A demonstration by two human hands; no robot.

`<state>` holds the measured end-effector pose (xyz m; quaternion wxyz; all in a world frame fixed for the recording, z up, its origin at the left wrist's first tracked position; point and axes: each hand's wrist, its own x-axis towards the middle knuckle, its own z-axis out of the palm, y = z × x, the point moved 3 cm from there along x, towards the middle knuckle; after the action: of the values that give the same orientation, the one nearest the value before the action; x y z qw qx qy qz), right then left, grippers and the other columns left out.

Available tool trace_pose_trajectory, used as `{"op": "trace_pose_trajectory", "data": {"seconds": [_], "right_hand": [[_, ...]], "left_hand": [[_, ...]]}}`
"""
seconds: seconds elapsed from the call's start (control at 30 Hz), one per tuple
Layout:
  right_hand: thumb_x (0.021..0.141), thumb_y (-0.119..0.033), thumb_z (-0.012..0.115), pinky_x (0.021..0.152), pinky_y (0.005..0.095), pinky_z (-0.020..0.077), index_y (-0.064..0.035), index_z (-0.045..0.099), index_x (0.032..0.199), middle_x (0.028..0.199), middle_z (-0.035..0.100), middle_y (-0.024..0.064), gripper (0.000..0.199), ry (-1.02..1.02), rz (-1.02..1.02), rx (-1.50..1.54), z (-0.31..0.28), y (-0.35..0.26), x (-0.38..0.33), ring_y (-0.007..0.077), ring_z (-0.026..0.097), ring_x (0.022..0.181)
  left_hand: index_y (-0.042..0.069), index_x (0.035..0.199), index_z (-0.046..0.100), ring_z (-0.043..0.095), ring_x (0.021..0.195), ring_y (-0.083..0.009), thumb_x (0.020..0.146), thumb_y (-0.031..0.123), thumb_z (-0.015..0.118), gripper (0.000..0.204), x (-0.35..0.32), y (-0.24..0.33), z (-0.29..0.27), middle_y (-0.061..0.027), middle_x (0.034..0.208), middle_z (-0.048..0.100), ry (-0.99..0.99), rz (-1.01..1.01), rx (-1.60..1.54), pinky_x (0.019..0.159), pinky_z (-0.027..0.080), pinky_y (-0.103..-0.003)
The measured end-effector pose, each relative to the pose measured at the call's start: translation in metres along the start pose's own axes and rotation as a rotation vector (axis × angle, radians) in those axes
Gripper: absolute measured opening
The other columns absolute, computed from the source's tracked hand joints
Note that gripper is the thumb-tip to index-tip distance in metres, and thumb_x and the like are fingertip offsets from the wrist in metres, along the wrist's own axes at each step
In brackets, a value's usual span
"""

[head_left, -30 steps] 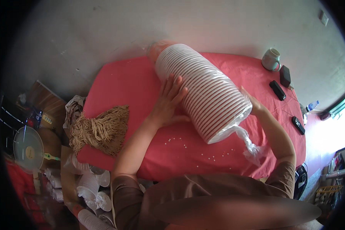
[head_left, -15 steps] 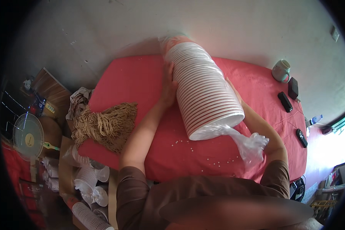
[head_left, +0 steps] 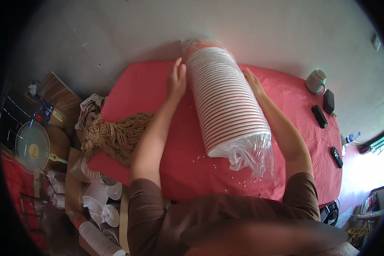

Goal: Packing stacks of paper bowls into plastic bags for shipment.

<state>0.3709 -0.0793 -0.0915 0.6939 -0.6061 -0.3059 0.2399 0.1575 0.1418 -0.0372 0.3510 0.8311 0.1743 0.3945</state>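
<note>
A long stack of nested white paper tubs (head_left: 230,102) lies on its side on the red-covered table (head_left: 175,166), wrapped in a clear plastic bag (head_left: 254,155). Reddish-orange shows at its far end, close to the wall. The bag's loose, crumpled mouth hangs around the near rim. My left hand (head_left: 176,80) is open beside the far left part of the stack, fingers raised and a little apart from it. Along the stack's far right side, my right hand (head_left: 254,83) is open with fingers stretched out; whether it touches the bag is unclear.
Tan strings (head_left: 119,136) lie bundled at the table's left. Small white beads (head_left: 243,183) are scattered near the bag's mouth. A mug (head_left: 316,82), a black box (head_left: 328,101) and a remote control (head_left: 336,157) sit at the right. A cardboard box (head_left: 74,187) with more wrapped tubs stands lower left.
My left hand has come off the stack, moving left and away from me. My right hand has slid farther along the side. The bag's twisted tail has loosened and spread beneath the near rim.
</note>
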Motion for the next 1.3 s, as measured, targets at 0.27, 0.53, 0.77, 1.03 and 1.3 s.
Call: {"op": "trace_pose_trajectory", "data": {"seconds": [0.27, 0.53, 0.77, 1.03, 1.3], "right_hand": [[0.099, -0.058, 0.036, 0.116, 0.0426, 0.0239, -0.0067, 0.012, 0.154, 0.157, 0.019, 0.0182, 0.079, -0.281, -0.042, 0.111, 0.000, -0.064, -0.146, 0.0299, 0.024, 0.144], [0.106, -0.035, 0.030, 0.120, 0.0387, 0.0163, -0.0127, 0.010, 0.156, 0.160, 0.013, 0.0126, 0.058, -0.291, 0.020, 0.366, 0.031, -0.043, -0.107, 0.0251, 0.017, 0.146], [0.106, -0.041, 0.028, 0.117, 0.0342, 0.0241, -0.0059, 0.018, 0.153, 0.155, 0.027, 0.0126, 0.060, -0.368, 0.091, 0.498, 0.049, -0.038, -0.026, 0.0228, 0.029, 0.141], [0.104, -0.049, 0.031, 0.109, 0.0364, 0.0373, 0.0009, 0.041, 0.142, 0.139, 0.050, 0.0167, 0.063, -0.310, 0.129, 0.482, 0.058, -0.018, 0.042, 0.0266, 0.049, 0.126], [0.101, -0.044, 0.047, 0.096, 0.0341, 0.0431, -0.0039, 0.046, 0.139, 0.129, 0.056, 0.0130, 0.055, -0.005, -0.080, -0.156, -0.004, -0.038, -0.003, 0.0211, 0.054, 0.117]], "left_hand": [[0.007, 0.151, 0.028, 0.007, 0.148, -0.0365, 0.094, 0.068, 0.030, 0.084, -0.124, 0.090, -0.041, -0.0200, 0.160, 0.012, -0.337, 0.608, -0.030, 0.118, 0.008, -0.049], [0.003, 0.152, 0.022, 0.006, 0.148, -0.0369, 0.101, 0.053, 0.027, 0.072, -0.081, 0.039, 0.014, -0.0195, 0.160, 0.010, -0.164, 0.512, -0.202, 0.119, 0.004, -0.049], [-0.001, 0.147, 0.030, 0.019, 0.144, -0.0381, 0.101, 0.039, 0.031, 0.061, -0.003, -0.007, 0.031, -0.0218, 0.157, 0.018, -0.059, 0.364, -0.079, 0.117, 0.014, -0.048], [-0.002, 0.135, 0.048, 0.038, 0.133, -0.0417, 0.100, 0.037, 0.037, 0.053, 0.040, -0.047, 0.023, -0.0252, 0.149, 0.034, -0.115, 0.306, 0.261, 0.110, 0.031, -0.045], [0.000, 0.145, 0.036, 0.034, 0.139, -0.0365, 0.102, 0.045, 0.041, 0.062, -0.001, 0.022, -0.012, -0.0236, 0.148, 0.038, -0.066, -0.050, -0.260, 0.113, 0.029, -0.041]]}}
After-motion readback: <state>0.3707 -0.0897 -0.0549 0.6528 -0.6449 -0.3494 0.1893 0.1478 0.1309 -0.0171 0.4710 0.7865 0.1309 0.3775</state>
